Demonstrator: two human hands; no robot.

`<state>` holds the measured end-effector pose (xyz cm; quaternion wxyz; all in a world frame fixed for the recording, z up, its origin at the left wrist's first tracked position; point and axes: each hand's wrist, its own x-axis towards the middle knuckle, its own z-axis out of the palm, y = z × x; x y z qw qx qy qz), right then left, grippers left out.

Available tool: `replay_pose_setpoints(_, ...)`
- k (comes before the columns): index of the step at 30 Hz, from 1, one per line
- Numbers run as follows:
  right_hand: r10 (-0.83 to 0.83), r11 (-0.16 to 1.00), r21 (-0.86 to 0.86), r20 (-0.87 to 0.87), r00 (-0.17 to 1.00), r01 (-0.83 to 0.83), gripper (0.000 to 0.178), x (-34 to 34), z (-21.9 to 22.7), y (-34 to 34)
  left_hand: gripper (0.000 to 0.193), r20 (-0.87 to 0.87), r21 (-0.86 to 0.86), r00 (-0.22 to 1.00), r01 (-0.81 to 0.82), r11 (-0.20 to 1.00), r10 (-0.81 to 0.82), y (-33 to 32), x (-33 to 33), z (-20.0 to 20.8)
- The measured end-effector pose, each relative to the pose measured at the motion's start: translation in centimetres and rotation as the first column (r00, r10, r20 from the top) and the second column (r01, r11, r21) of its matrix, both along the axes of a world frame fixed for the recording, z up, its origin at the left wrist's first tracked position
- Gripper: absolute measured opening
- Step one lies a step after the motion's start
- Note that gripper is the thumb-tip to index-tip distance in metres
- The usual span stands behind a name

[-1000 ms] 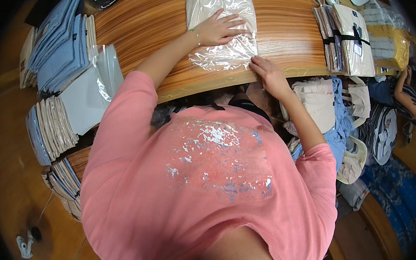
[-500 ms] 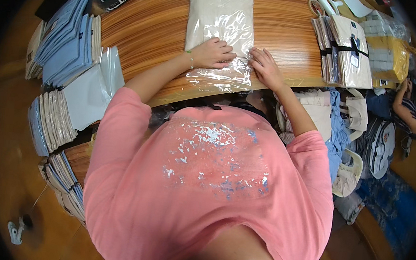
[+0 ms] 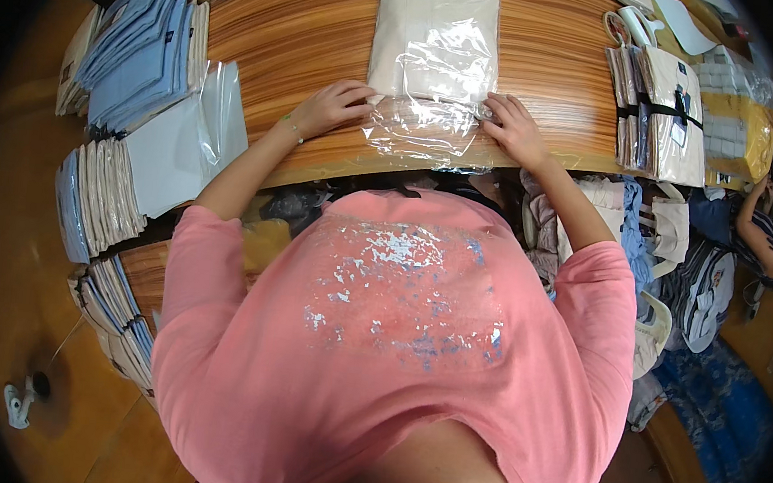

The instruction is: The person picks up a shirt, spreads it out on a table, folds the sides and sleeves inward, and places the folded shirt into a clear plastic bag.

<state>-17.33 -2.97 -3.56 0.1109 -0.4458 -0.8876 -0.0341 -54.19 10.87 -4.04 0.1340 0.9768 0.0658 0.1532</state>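
A clear plastic bag (image 3: 433,59) with a folded cream garment inside lies flat on the wooden table (image 3: 313,27) in front of me. Its empty near end is crinkled and see-through. My left hand (image 3: 329,107) rests on the table at the bag's left near corner, fingers touching the plastic. My right hand (image 3: 513,129) presses the bag's right near corner, fingers spread on the plastic. Both hands lie flat and do not grip anything.
Stacks of bagged blue and cream garments (image 3: 137,67) stand at the left. A bundle of cream packs with dark tags (image 3: 660,109) lies at the right. Loose clothes (image 3: 641,234) pile below the table's right edge, and another person's arm (image 3: 759,235) shows at far right.
The view has shifted toward the table. My hands slid apart from the middle of the bag's near end to its two corners, and the plastic flap lies flatter.
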Motion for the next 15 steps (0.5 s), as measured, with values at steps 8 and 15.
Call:
replay_pose_setpoints(8, 0.021, 0.996, -0.086, 0.059, 0.998, -0.016, 0.021, -0.6, 0.7, -0.3, 0.027, -0.018, -0.002, 0.998, -0.054, 0.999, 0.054, -0.3, 1.3, -1.2)
replay_pose_setpoints(15, -0.189, 0.969, -0.206, -0.249, 0.95, 0.139, 0.019, -1.9, 1.0, -0.5, 0.021, -0.082, -0.044, 0.991, -0.111, 0.993, 0.108, -0.9, 2.4, 1.0)
